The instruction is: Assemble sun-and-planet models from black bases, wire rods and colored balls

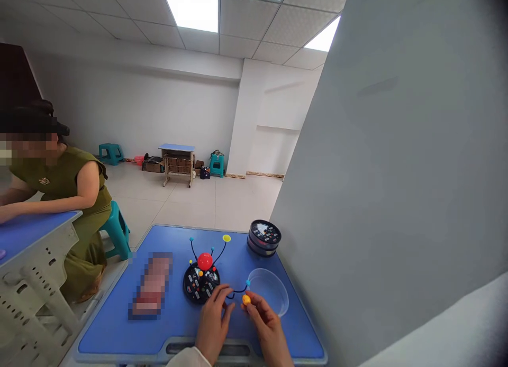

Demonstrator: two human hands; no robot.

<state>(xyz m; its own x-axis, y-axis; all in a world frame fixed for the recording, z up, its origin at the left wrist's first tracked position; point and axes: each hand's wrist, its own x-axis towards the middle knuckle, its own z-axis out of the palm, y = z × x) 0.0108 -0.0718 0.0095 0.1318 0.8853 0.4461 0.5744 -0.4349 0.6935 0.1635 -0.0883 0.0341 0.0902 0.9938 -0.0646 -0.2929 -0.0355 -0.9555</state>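
Currently orange ball [246, 300] btwn R fingers [259, 302], clamp-tight on it, L fingers [221, 291] w/ grip unclear

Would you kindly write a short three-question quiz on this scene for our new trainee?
1. Which of the person's hands holds the yellow-orange ball?
2. True or false: the clear dish lies to the left of the red ball.
3. Fill in the blank: the red ball stands above a round ____ base.

Key:
1. The right hand.
2. False; the clear dish lies to the right of the red ball.
3. black
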